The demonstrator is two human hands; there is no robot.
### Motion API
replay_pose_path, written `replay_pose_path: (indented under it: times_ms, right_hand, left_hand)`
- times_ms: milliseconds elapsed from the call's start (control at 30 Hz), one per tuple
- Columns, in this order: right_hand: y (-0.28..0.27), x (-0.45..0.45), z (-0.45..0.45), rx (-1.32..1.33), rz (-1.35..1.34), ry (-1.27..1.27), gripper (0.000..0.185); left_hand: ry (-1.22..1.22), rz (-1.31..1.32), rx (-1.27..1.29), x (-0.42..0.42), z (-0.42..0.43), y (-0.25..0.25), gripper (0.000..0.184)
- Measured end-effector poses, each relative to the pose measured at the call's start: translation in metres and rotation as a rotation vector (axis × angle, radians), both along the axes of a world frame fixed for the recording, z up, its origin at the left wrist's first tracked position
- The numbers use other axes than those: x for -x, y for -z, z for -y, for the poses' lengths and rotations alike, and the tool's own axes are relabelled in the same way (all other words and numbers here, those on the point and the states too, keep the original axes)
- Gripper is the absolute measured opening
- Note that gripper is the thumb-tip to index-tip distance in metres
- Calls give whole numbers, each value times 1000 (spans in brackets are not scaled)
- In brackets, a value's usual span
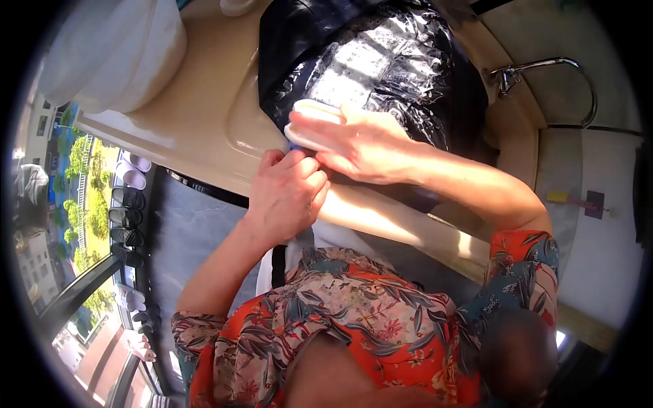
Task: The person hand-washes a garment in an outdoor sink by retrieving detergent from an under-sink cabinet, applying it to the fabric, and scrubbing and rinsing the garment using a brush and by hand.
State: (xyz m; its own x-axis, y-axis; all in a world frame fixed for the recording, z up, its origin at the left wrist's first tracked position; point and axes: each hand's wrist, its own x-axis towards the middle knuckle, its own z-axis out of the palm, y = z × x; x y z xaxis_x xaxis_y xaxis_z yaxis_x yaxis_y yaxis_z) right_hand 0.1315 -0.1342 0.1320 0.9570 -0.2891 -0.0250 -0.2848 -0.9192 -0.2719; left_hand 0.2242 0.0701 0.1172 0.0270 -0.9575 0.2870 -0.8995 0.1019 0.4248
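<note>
A white, rounded, brush-like tool (305,139) is grasped in the right hand (367,146), the fingers laid across its back, presumably so that pressure can be spread along it. It is held low over the near edge of the black, wet, foam-streaked cloth (408,71), which is heaped in the beige, smooth-surfaced sink (211,92). The left hand (287,194) is curled closed just beside it, perhaps as an anchor; whether cloth is pinched cannot be told. The tool's long axis runs roughly along the right fingers, its rounded end pointed leftward.
</note>
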Motion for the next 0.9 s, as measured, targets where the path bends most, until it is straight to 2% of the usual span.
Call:
replay_pose_path:
  times_ms: [100,133,167,200,233,267,333,400,433,500,567,633,667,700,767,833,867,900]
  right_hand:
    - [20,-28,46,17,59,121,54]
    - [18,-42,84,150,26,351,52]
    - [24,-47,115,188,31,329,46]
    - [16,-50,129,236,40,312,47]
    - [13,-48,136,290,48,297,56]
    - [30,-40,127,123,80,351,52]
    - [0,-6,13,27,-62,88,58]
    - [-8,26,-24,77,-114,-61,59]
    - [-10,37,-25,101,-137,-138,60]
    - [12,34,76,165,-57,291,61]
    - [22,43,160,143,-84,705,53]
    - [19,38,153,159,-94,693,54]
    - [-5,30,111,2,-187,646,54]
    - [-4,38,65,-20,11,408,58]
    - [-16,50,-23,-33,-138,83,56]
    - [-7,56,-16,-22,-86,-10,56]
    - [10,51,20,106,-99,189,55]
    - [6,45,62,36,-37,374,54]
  left_hand:
    - [1,-1,6,1,0,2,10]
    - [-8,-16,17,2,-2,3,10]
    - [-20,-38,47,3,1,6,10]
    - [-20,-42,67,4,1,6,10]
    - [-19,-46,87,4,2,6,11]
    - [-18,-38,92,4,1,6,11]
    - [-15,-41,43,2,1,5,11]
    - [-5,-49,-72,0,0,1,11]
    - [-1,-52,-33,0,1,2,11]
    - [8,-46,34,1,2,3,11]
    - [-5,-59,38,4,1,3,12]
    - [6,-57,68,3,2,2,12]
    - [4,-67,67,2,3,3,12]
    - [12,-62,59,2,4,3,12]
    - [24,-53,30,1,3,3,12]
    - [35,-51,21,0,4,3,13]
    - [39,-44,17,0,4,4,13]
    - [41,-40,9,0,3,5,13]
